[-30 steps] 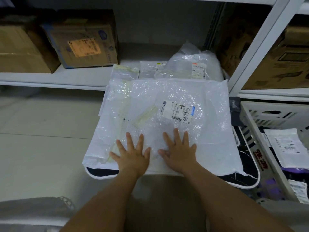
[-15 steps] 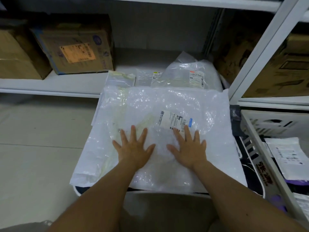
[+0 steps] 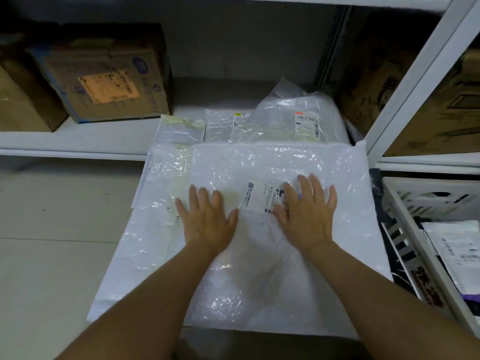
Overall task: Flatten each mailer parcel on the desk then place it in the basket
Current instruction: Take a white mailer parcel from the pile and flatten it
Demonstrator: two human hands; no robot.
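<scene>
A large white bubble mailer parcel (image 3: 324,178) lies spread over the small desk, hiding almost all of it. My left hand (image 3: 207,216) presses flat on the mailer's middle left, fingers straight and spread. To its right, my right hand (image 3: 306,214) presses flat as well, partly covering the shipping label (image 3: 259,197). The white slatted basket (image 3: 405,229) stands at the right edge, with a flat mailer (image 3: 457,250) lying inside.
More clear and white mailers (image 3: 293,123) are piled on the low white shelf behind the desk. Cardboard boxes (image 3: 106,79) sit on the shelf at left and in the rack at right. A white shelf post (image 3: 415,74) rises at upper right. Tiled floor (image 3: 52,229) lies to the left.
Both hands have slid away from me across the mailer, from its near edge toward the middle. The right hand now overlaps the label.
</scene>
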